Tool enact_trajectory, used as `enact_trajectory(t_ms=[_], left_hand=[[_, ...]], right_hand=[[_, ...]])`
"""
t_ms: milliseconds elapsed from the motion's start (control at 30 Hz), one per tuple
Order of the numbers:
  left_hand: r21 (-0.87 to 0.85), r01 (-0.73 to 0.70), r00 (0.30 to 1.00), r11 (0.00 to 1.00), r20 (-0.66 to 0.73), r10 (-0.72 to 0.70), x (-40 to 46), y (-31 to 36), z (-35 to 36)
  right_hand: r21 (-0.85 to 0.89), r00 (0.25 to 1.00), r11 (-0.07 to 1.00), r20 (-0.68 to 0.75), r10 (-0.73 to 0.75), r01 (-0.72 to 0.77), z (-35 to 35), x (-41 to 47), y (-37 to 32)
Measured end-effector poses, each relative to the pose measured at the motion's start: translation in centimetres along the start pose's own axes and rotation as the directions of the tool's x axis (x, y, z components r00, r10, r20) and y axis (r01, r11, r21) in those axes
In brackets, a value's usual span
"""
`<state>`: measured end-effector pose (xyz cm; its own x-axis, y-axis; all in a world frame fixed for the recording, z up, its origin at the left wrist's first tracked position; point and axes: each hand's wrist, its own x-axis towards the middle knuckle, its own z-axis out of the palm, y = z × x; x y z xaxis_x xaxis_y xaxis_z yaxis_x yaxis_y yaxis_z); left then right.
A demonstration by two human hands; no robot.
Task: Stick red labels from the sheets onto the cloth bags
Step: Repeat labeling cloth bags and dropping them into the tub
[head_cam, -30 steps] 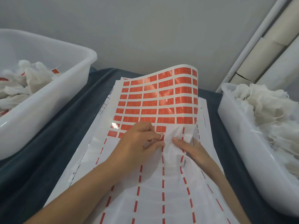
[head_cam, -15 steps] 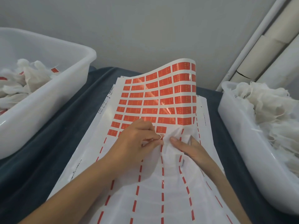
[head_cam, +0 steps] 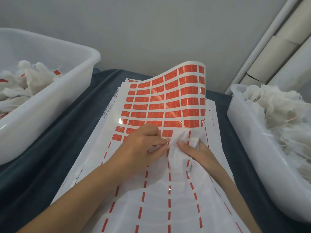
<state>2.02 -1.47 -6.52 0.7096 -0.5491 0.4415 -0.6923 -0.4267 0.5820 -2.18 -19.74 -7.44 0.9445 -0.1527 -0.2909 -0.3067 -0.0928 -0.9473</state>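
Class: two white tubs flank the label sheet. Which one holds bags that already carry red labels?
The left tub: red labels show among its cloth bags. The bags in the right tub show plain white.

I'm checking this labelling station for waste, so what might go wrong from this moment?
The cloth bag under the right hand is wrinkled, so the label could crease or sit crooked. The left hand pinches something at its fingertips; if a label, it may fold onto itself. The label sheet curls up at its far end and may shift.
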Motion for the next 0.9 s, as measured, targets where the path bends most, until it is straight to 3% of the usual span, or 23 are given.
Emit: enact_trajectory(t_ms=[367, 500, 567, 667, 733, 800, 867, 900], left_hand=[[-0.071, 0.253, 0.96, 0.965, -0.104, -0.259, 0.0, -0.4, 1.2], [-0.162, 0.387, 0.886, 0.908, -0.207, -0.415, 0.5, -0.4, 0.6], [-0.229, 0.375, 0.84, 0.898, -0.325, -0.434, 0.5, -0.1, -0.1], [-0.126, 0.16, 0.834, 0.979, -0.512, -0.202, 0.2, 0.5, -0.7], [0.0, 0.02, 0.849, 1.0, -0.528, -0.017, -0.1, 0.7, -0.3], [0.028, -0.058, 0.863, 0.998, -0.502, 0.065, -0.3, 1.0, 0.1], [0.044, -0.113, 0.871, 0.993, -0.476, 0.12, -0.3, 1.2, 0.2], [0.062, -0.148, 0.872, 0.987, -0.462, 0.16, -0.4, 1.3, 0.2]], right_hand=[[-0.026, 0.999, 0.999, 0.004, -0.046, 0.046, -0.2, -0.3, -0.4], [-0.025, 0.992, 0.996, -0.085, -0.091, 0.089, -0.5, -0.3, -0.3], [-0.055, 0.976, 0.99, -0.171, -0.136, 0.128, -0.5, -0.5, -0.1], [-0.23, 0.944, 0.962, -0.255, -0.208, 0.149, -0.2, -0.6, 0.1], [-0.454, 0.887, 0.89, -0.389, -0.248, 0.049, -0.7, -0.4, 0.0], [-0.624, 0.791, 0.781, -0.491, -0.366, -0.026, -1.6, -0.6, -0.5], [-0.622, 0.746, 0.779, -0.48, -0.462, 0.082, -2.5, -1.4, -1.3], [-0.53, 0.775, 0.832, -0.453, -0.44, 0.162, -2.8, -2.0, -1.7]])
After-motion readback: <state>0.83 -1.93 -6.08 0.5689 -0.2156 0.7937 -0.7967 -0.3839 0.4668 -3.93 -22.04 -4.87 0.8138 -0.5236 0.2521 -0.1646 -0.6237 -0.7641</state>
